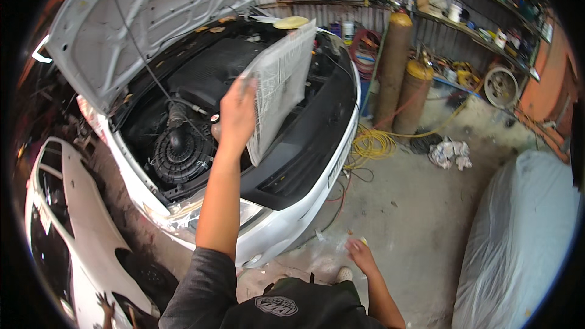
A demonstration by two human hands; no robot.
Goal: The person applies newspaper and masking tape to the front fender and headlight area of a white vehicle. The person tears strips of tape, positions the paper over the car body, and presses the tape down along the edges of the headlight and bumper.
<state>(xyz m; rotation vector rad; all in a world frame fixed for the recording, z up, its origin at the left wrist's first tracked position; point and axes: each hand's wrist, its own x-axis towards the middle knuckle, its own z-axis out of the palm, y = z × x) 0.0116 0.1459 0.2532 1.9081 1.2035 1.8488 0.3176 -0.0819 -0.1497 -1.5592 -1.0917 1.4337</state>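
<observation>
My left hand (238,113) is raised over the front of a white car, its fingers closed on the near edge of a flat, pale rectangular panel (283,79). Fine dark print covers the panel's face, and it stands tilted on edge above the engine bay (213,61). Low on the right, over the floor, my right hand (362,256) has its fingers curled. A tiny yellowish bit shows at its fingertips, too small to name. Behind the panel's top edge lies a pale yellow round pad (291,22).
The raised hood (152,18) leans over the left side, held by a thin prop rod. Brown gas cylinders (392,70) with yellow tops stand at the far right near a coiled yellow hose (372,146). A crumpled rag (450,153) lies on the floor. A plastic-covered vehicle (524,244) flanks the right.
</observation>
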